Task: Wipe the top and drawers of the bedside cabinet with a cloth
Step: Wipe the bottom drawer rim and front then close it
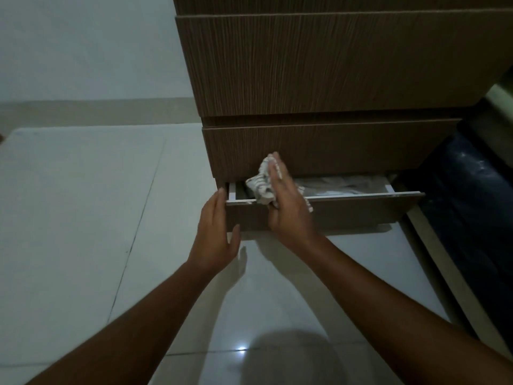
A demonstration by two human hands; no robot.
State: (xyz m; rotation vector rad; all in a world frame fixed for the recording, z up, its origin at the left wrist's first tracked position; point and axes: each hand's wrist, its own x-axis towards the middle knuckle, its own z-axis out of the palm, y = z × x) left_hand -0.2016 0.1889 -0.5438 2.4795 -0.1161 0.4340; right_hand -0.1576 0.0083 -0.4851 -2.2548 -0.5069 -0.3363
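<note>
Landmark: bottom drawer (361,209) of the wood-grain cabinet (319,68), pulled partly out; every place below is given from it.
Hidden: the drawer front above covers most of the drawer's inside. Pale contents show through the gap but cannot be identified. The cloth hides the right palm and most of the thumb.
Cut off: the cabinet's top lies beyond the upper frame edge, and both forearms leave at the lower edge.
Hard to make out: a dark glossy mass (472,204) right of the drawer, its kind unclear in the dim light.
Cloth (262,182): pale and patterned, bunched over the drawer's top edge near its left end and reaching up onto the front above.
Right grip (288,201): fingers straight over the cloth, thumb tucked beneath it, holding the cloth.
Left grip (215,232): wide, fingers straight, fingertips at the drawer's left end; contact uncertain.
Floor (83,218): pale glossy tiles below and left of the drawer, with one bright reflection.
Room: a plain pale wall (83,45) with a skirting band, far left of the drawer.
</note>
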